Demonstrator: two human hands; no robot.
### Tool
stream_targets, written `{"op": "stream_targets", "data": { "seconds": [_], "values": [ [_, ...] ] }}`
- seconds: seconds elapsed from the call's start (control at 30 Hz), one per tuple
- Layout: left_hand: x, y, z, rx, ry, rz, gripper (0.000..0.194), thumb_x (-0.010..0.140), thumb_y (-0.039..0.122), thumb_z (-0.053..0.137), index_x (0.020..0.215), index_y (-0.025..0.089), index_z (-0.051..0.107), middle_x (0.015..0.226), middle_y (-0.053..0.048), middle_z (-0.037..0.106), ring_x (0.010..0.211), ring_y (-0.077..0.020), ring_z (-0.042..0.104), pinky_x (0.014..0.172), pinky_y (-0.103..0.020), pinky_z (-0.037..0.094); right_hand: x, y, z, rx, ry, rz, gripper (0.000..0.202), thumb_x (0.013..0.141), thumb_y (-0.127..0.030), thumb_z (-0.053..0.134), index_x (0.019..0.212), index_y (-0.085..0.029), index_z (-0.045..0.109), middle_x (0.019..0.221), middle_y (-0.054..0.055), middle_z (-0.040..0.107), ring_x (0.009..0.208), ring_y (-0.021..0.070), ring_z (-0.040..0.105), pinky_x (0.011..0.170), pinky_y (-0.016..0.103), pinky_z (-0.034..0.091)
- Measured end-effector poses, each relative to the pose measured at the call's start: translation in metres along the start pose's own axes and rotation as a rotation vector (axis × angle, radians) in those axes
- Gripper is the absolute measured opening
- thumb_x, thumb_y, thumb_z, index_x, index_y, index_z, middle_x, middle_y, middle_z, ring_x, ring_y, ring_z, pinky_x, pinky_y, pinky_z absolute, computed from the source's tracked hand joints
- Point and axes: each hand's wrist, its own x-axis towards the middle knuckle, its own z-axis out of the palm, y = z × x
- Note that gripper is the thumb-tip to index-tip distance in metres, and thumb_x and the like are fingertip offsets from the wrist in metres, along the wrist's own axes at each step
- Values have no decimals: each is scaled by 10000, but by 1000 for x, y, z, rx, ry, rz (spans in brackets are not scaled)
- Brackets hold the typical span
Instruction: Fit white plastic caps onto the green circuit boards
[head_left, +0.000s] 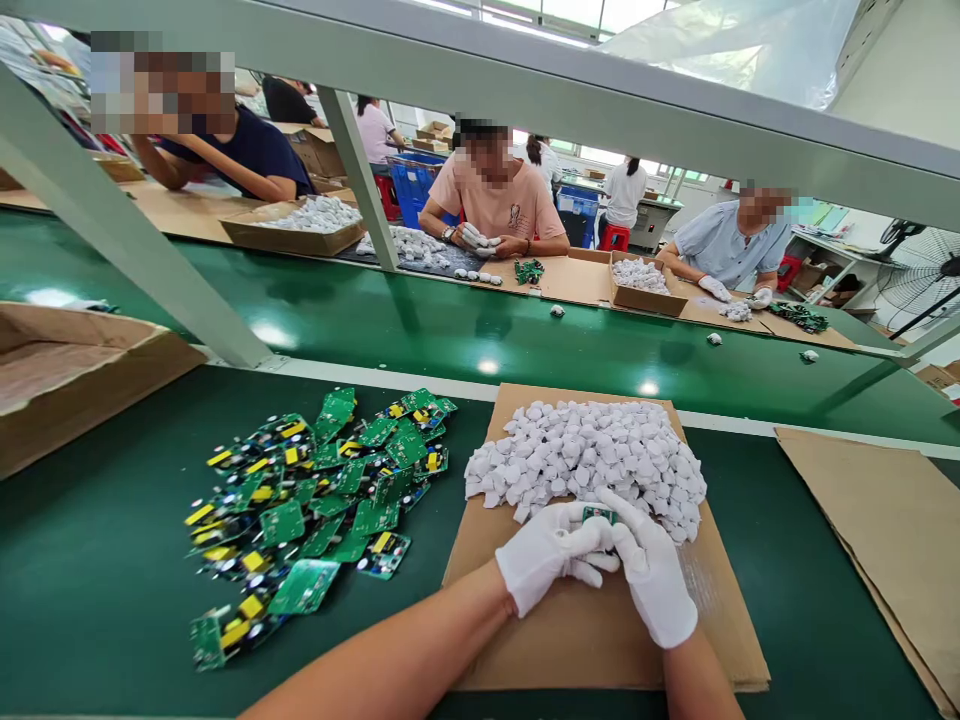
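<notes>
Both my hands wear white gloves and meet over a cardboard sheet [510, 640]. My left hand [555, 552] and my right hand [651, 565] hold a small green circuit board [599, 514] between their fingers, which partly hide it. Just beyond my fingertips lies a large heap of small white pieces [592, 450] on the cardboard. To the left, a pile of green circuit boards [322, 500] with yellow and dark components is spread on the dark green table [97, 570].
A cardboard box [82, 370] stands at the left, and flat cardboard [885, 540] lies at the right. Behind a white rail runs a green belt [442, 335] with a few white pieces. Metal posts [142, 220] rise in front of people seated across.
</notes>
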Motion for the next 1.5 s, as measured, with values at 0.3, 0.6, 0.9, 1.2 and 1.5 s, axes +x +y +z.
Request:
{"op": "stream_targets", "data": {
  "seconds": [0.3, 0.6, 0.9, 1.2, 1.5],
  "values": [
    [-2, 4, 3, -38, -24, 32, 274, 760, 380, 615, 876, 137, 564, 811, -57, 608, 677, -108, 602, 610, -203, 470, -3, -4, -2, -171, 146, -220, 423, 878, -339, 470, 1286, -231, 460, 1230, 101, 532, 1110, 269, 503, 896, 449, 463],
    [0, -5, -2, -144, -34, 19, 362, 728, 405, 638, 956, 137, 551, 675, -40, 620, 600, -118, 613, 621, -251, 494, 4, -7, 0, -327, 249, -520, 280, 782, -176, 618, 1040, -286, 617, 1125, 61, 565, 1072, 255, 512, 868, 443, 470],
    [0, -4, 0, 53, 138, 66, 343, 649, 408, 702, 772, 116, 571, 815, -67, 622, 612, -105, 584, 513, -204, 476, -8, -9, -1, 211, 2, -82, 513, 906, -376, 427, 1383, -245, 290, 1345, 91, 444, 1161, 254, 488, 941, 429, 453],
    [-3, 1, 5, -33, -68, 118, 426, 781, 495, 539, 1019, 142, 558, 787, -85, 638, 706, -158, 621, 568, -224, 474, -2, 0, 2, -31, 48, -142, 435, 917, -435, 347, 1265, -225, 501, 1270, 91, 510, 1196, 271, 434, 991, 465, 381],
    [-9, 10, 13, 167, -48, 172, 359, 861, 402, 440, 1051, 129, 574, 703, -75, 636, 689, -156, 604, 576, -221, 447, -4, 3, 12, -20, 144, -155, 266, 894, -310, 443, 1117, -234, 565, 1062, 79, 612, 1004, 234, 550, 869, 411, 450]
  ]
}}
